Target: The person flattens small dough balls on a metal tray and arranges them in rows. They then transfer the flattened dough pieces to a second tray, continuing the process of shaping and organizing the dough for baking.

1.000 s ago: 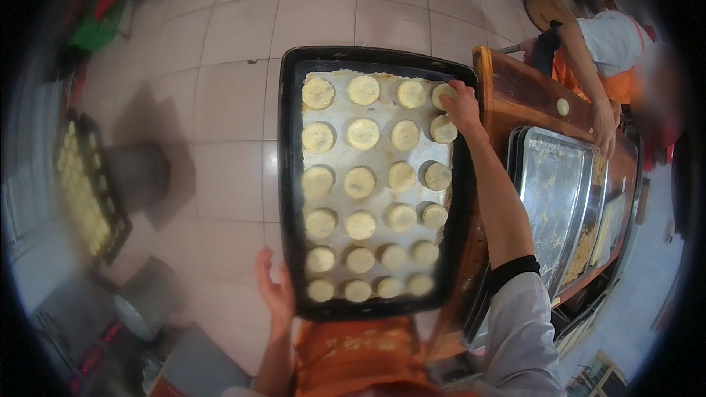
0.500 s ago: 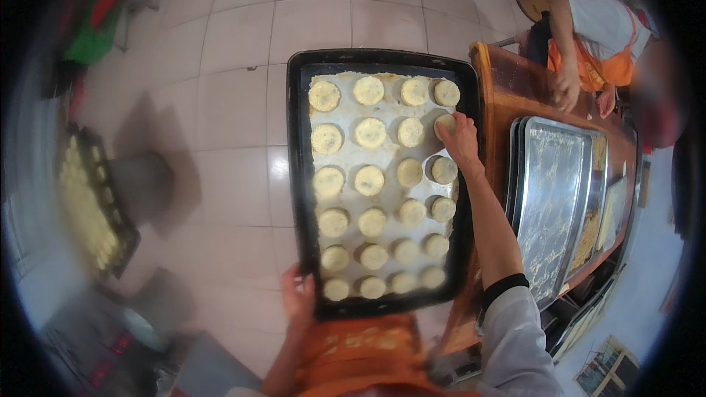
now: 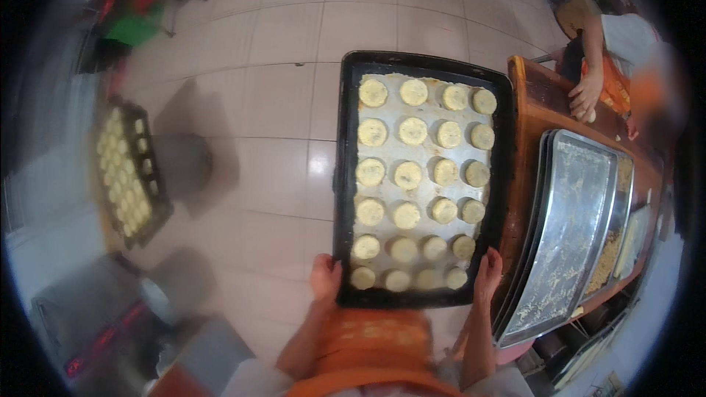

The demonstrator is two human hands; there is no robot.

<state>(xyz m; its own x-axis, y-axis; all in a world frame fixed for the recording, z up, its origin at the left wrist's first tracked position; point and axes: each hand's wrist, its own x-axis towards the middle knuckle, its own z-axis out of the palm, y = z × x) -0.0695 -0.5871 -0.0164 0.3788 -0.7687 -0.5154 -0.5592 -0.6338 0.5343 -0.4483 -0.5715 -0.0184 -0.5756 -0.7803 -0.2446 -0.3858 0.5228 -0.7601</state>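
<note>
A dark baking tray (image 3: 347,198) is held out in front of me, lined with pale paper (image 3: 390,206) and bearing several rows of round, flat dough pieces (image 3: 408,175). My left hand (image 3: 326,277) grips the tray's left edge near its close corner. On the opposite side my right hand (image 3: 487,274) has hold of the right edge, also near the close corner. Both sets of fingers are partly hidden by the rim. Below the tray shows my orange apron (image 3: 379,334).
To the right stands a wooden table (image 3: 523,92) with stacked metal trays (image 3: 570,228). A co-worker's hand (image 3: 586,99) rests on its far part. At left is another tray of pale pieces (image 3: 126,176), beside a blurred green and red object (image 3: 136,27). Someone's shoes show at the top.
My right hand has left a dough round at the tray's far right and come back to the right edge. The whole scene, tray included, has shifted rightward in the picture.
</note>
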